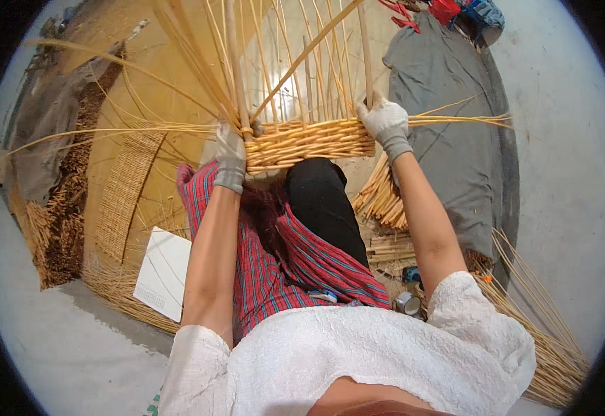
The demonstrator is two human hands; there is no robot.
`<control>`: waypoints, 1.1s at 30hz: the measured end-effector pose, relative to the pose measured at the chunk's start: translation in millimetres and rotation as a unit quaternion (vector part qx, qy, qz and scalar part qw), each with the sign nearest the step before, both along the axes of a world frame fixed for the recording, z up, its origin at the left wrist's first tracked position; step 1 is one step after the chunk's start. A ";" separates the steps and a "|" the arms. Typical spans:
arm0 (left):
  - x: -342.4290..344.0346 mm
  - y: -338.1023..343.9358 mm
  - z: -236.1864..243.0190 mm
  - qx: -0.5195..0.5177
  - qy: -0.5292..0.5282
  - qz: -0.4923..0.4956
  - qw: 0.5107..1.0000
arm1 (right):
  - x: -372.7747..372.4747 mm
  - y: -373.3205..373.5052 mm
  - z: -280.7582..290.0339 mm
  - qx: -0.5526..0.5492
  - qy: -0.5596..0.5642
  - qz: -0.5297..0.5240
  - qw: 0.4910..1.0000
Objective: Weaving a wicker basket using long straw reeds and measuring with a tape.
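A woven wicker panel of golden rods stands across my raised knee, with a row of thin upright stakes rising from its top. My left hand, in a white and grey work glove, grips its left end beside a thick post. A bunch of long rods fans up and out to the left there; some of its fingers are hidden by the weave. My right hand, gloved alike, is closed round the right end at the foot of another thick post. Loose weaver ends stick out past it.
A finished woven strip and a white board lie at left, near a covered heap of dark rods. At right are a grey cloth, cut-rod bundles, a tape roll and long rods.
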State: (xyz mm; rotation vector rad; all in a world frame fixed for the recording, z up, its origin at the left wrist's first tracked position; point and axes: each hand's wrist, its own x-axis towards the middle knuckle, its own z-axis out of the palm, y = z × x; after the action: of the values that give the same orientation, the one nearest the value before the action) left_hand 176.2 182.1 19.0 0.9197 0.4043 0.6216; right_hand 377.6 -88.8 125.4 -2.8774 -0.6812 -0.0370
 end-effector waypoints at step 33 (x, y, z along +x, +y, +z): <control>-135.5 -65.5 50.9 0.070 -0.086 0.051 0.993 | -174.7 -62.5 9.9 0.169 -0.216 0.044 0.961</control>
State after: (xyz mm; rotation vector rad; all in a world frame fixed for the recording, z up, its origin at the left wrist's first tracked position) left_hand 40.8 116.6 69.8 0.9750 0.2568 0.8246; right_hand 202.8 -151.4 135.3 -2.5180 -0.7831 -0.7151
